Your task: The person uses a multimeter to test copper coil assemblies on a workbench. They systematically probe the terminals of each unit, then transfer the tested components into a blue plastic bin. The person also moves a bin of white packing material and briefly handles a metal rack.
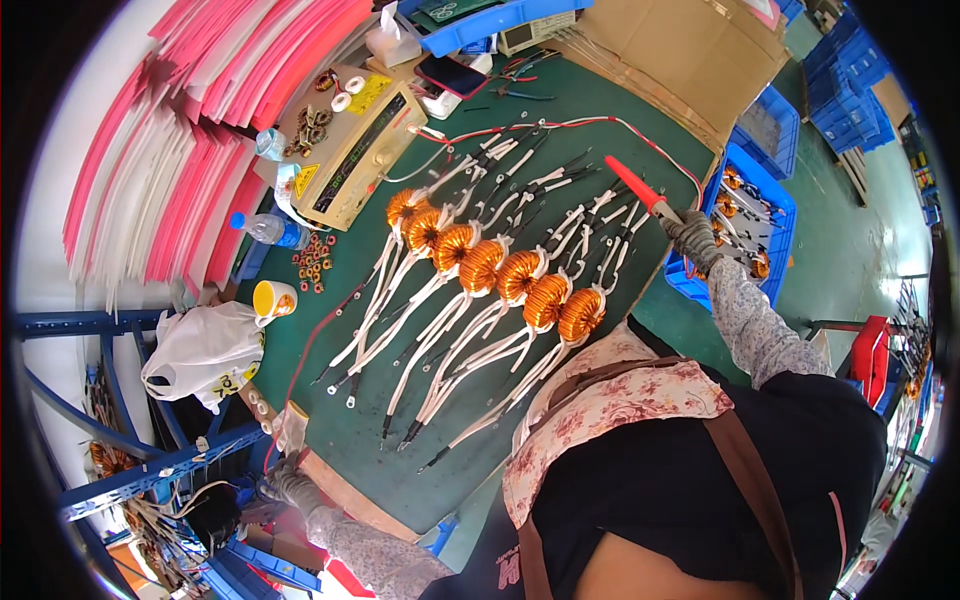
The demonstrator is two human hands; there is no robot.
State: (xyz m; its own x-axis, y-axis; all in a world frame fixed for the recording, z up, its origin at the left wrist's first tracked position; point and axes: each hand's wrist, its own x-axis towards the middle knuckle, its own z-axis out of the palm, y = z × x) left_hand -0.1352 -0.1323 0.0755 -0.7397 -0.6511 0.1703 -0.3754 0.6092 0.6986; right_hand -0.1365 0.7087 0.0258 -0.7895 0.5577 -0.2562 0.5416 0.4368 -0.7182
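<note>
A red-handled probe [633, 186] is gripped in the closed, gloved right hand [692, 238]; the gloved left hand [290, 485] is curled on the table edge [340, 490].

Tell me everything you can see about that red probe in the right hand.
The red probe is a slim rod with a red, plastic-looking grip. The right hand, in a grey glove, holds its lower end, so it slants up and to the left over the green table. A red wire arcs across the table near its upper end; whether they join I cannot tell. That end hangs above the white leads of the copper coils, with no clear contact.
</note>
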